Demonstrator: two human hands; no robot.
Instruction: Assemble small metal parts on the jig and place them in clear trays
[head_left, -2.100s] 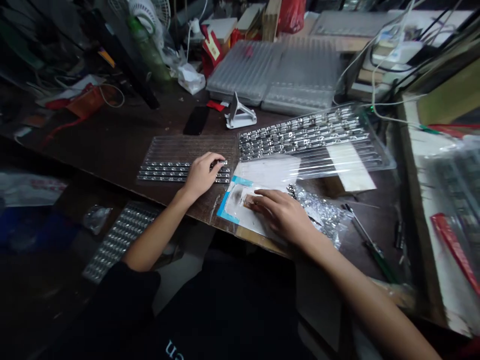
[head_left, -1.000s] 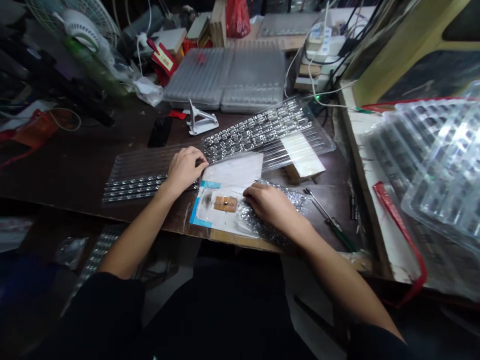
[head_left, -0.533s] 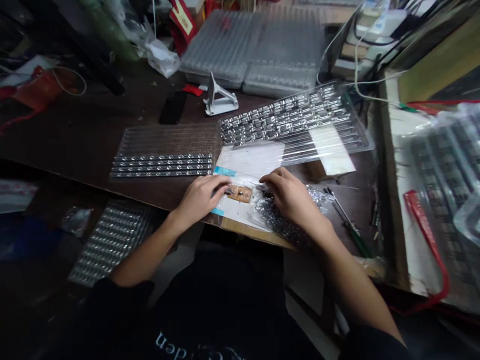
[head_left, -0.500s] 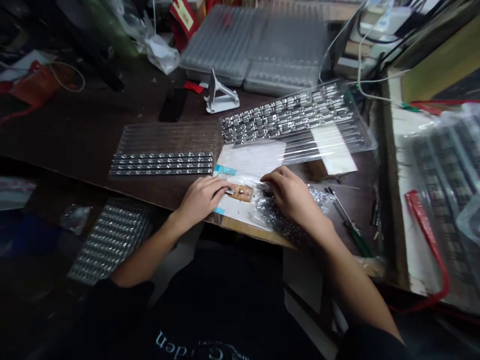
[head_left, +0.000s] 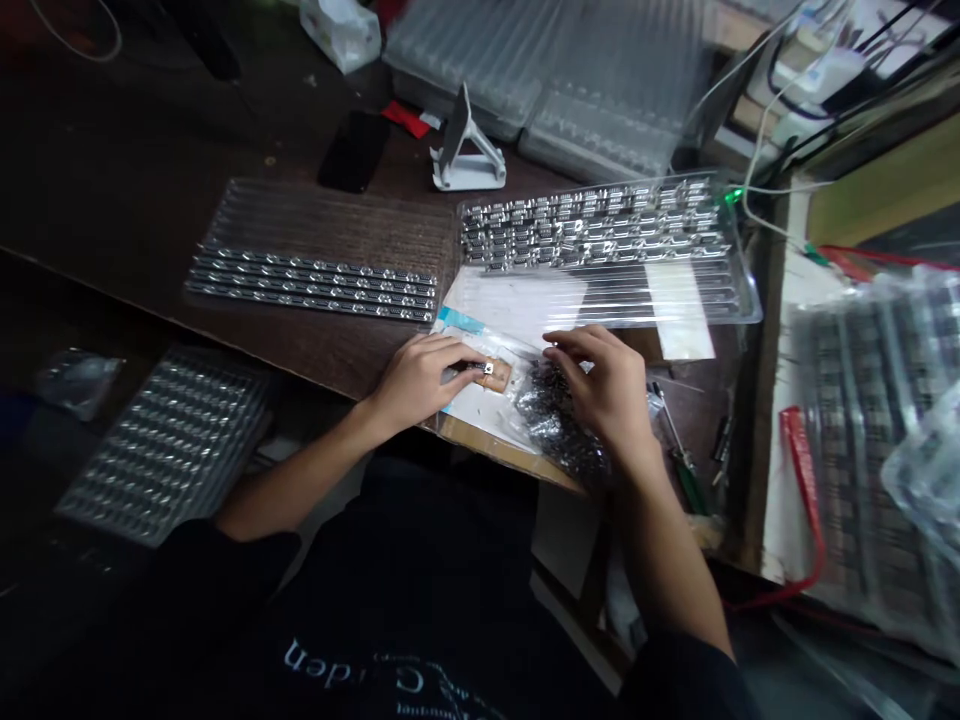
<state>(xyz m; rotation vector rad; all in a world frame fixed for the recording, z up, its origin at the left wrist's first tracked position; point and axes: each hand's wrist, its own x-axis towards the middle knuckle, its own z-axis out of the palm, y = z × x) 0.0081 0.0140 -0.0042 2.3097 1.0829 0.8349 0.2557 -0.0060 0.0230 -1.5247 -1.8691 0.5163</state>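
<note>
My left hand pinches a small shiny metal part between thumb and forefinger. It holds the part over a small brown block that lies on a white sheet. My right hand hovers to the right, its thumb and forefinger drawn together at the tips; anything between them is too small to make out. Beneath that hand spreads a heap of tiny dark pieces on clear plastic. A screwdriver with a green handle lies right of the heap.
A clear tray with several rows of metal strips is at left. Another tray of shiny metal parts lies behind my hands. Farther back are a phone stand, a dark phone and stacked trays. A red strap hangs at right.
The view has shifted and turned. My left hand has moved the metal part over the brown block, hiding more of it. My right hand has lifted slightly and stays by the heap.
</note>
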